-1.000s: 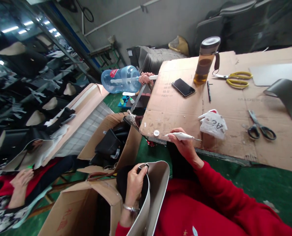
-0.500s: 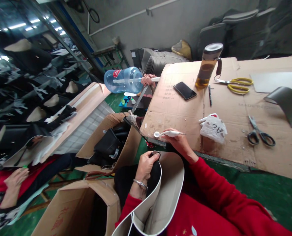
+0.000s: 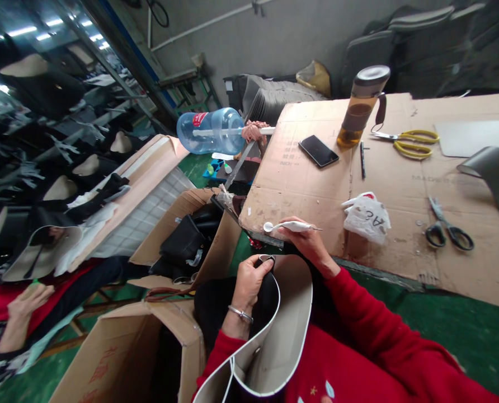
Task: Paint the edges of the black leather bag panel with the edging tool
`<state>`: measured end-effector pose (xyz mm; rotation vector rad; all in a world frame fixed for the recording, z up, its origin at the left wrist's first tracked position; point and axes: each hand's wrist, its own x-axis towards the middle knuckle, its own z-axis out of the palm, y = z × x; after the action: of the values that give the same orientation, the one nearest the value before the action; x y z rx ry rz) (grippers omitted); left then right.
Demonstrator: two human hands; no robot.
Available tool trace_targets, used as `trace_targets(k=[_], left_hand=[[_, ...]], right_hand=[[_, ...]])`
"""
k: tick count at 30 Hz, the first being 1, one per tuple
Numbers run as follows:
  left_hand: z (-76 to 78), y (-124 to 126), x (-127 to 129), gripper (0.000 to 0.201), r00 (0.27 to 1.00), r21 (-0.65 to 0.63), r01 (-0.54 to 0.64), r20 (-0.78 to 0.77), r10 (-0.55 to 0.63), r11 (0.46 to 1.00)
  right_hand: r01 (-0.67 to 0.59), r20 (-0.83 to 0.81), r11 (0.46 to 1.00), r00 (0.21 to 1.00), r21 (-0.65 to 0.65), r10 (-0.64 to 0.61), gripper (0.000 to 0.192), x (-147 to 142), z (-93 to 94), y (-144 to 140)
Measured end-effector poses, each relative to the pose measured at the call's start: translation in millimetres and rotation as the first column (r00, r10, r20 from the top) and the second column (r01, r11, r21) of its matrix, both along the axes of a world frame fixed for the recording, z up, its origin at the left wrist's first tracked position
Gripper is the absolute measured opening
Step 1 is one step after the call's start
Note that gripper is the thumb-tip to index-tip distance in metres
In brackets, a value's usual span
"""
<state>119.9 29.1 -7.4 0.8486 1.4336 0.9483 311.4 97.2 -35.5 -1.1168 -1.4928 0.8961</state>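
My left hand [image 3: 247, 285], a metal bangle on its wrist, pinches the upper edge of a curved panel [image 3: 289, 313] between thumb and fingers. The panel is black on one side and beige on the other, with pale edges, and it bends in a loop across my lap. Beside it, over the table's near corner, my right hand [image 3: 308, 240] is closed round a slim white tool [image 3: 295, 226]. A round white disc forms the tool's left end and a thin pointed tip its right end. The disc stays apart from the panel.
On the cardboard-covered table [image 3: 283, 190] lie a phone [image 3: 319, 151], a tea bottle [image 3: 361, 109], a pen [image 3: 362, 159], yellow-handled scissors [image 3: 417, 143], black scissors [image 3: 445, 226] and a plastic bag [image 3: 367, 218]. Cardboard boxes [image 3: 119, 347] stand left. A co-worker's hand [image 3: 29, 302] is further left.
My view has shifted slightly. Both hands keep their grips, and the panel and white tool have barely moved. At the far left, the co-worker's hand and piece have moved a little.
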Motion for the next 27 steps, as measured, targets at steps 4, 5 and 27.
trace_targets(k=[4,5,27], left_hand=[[0.3,0,0,0.025,0.999,0.028,0.002,-0.043,0.0,1.0],[0.2,-1,0,0.025,0.998,0.034,0.002,-0.057,-0.001,0.999],[-1.8,-1,10,0.024,0.991,0.067,0.115,-0.078,-0.11,0.991]], right_hand=[[0.041,-0.073,0.999,0.996,0.0,-0.041,0.035,0,0.7,-1],[0.046,-0.085,0.999,0.995,0.005,-0.046,0.036,0,1.1,-1],[-0.387,-0.459,0.874,0.859,-0.294,0.226,0.048,27,8.8,-7]])
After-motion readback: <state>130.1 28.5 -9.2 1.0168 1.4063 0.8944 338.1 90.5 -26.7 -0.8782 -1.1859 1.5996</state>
